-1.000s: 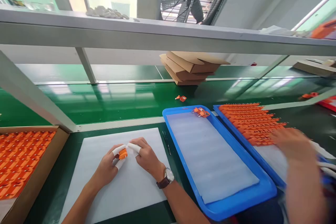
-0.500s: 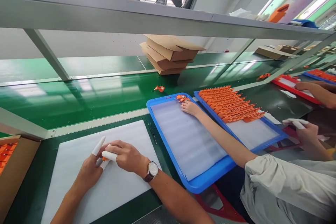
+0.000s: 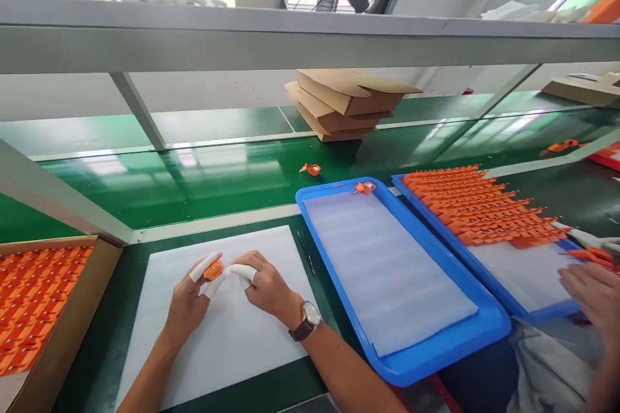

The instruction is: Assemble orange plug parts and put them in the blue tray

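While your left hand [image 3: 188,303] pinches a small orange piece [image 3: 213,270] between covered fingers, your right hand [image 3: 272,295] sits just beside it, thumb and forefinger drawn narrow; whether anything lies between those tips cannot be told. White finger covers [image 3: 202,267] sheathe the working digits of both hands. The held piece is above the white sheet [image 3: 227,348], near its middle. For good handling, as judged from this pose, grip the piece by its body with light, even pressure, leave the side facing your right fingertips uncovered, and let the left hand steady while the right does the fine work; covered tips may slip on smooth plastic, so staying low over the sheet seems prudent. Beyond the sheet's right edge lie thin dark tools [image 3: 305,251], then a blue tray [image 3: 445,350] with a white liner and one orange part [image 3: 365,188] at its far end. Farther right, rows of orange parts [image 3: 475,210] fill much of a second tray, near a co-worker's hand [image 3: 593,293]. To your left stands a cardboard box [image 3: 80,316] of similar orange parts.
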Tool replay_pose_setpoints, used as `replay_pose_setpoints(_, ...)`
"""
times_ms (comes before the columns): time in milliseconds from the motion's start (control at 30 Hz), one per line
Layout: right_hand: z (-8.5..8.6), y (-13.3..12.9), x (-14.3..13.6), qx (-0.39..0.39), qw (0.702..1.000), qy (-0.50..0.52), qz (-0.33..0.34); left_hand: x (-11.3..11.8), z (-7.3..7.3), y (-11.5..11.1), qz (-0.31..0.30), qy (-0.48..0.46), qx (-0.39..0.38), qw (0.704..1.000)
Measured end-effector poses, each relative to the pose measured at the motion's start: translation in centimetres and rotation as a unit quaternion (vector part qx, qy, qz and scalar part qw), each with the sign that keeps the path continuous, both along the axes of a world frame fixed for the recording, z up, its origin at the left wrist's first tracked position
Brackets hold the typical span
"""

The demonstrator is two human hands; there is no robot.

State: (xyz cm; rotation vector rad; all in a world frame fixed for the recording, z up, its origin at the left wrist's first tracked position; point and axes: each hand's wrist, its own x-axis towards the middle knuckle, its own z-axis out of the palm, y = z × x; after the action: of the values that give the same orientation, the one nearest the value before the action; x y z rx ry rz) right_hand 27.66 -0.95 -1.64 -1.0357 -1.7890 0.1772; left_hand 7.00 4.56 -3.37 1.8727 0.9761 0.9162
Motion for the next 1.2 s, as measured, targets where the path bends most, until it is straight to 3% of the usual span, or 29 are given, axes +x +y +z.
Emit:
replay_pose_setpoints(133,0.1,-0.1,-0.4,0.005,0.998,0.068,0.004,0.2,-0.1,0.0,-0.053,-0.059,-0.064,0.995)
replay_pose_setpoints(300,-0.1,-0.2,-0.7,-0.002,0.999,0.044,0.018,0.6,-0.1,-0.4,-0.105,-0.095,-0.100,0.985)
replay_pose_setpoints(533,-0.1,-0.2,-0.9,0.015,0.998,0.008,0.059,0.5,0.2,-0.3,-0.091,-0.108,-0.089,0.986)
replay_pose_setpoints(833,0.0,0.2,-0.7,0.007,0.999,0.043,0.001,0.9,1.1,-0.5,-0.093,-0.110,-0.083,0.986)
replay_pose_setpoints(1000,0.0,0.1,-0.6,-0.002,0.998,0.046,-0.030,1.0,0.6,-0.5,-0.074,-0.100,-0.093,0.988)
replay_pose_setpoints(1200,-0.1,-0.4,-1.4,0.011,0.998,-0.016,0.064,0.7,-0.7,-0.2,-0.017,-0.038,0.017,0.999)
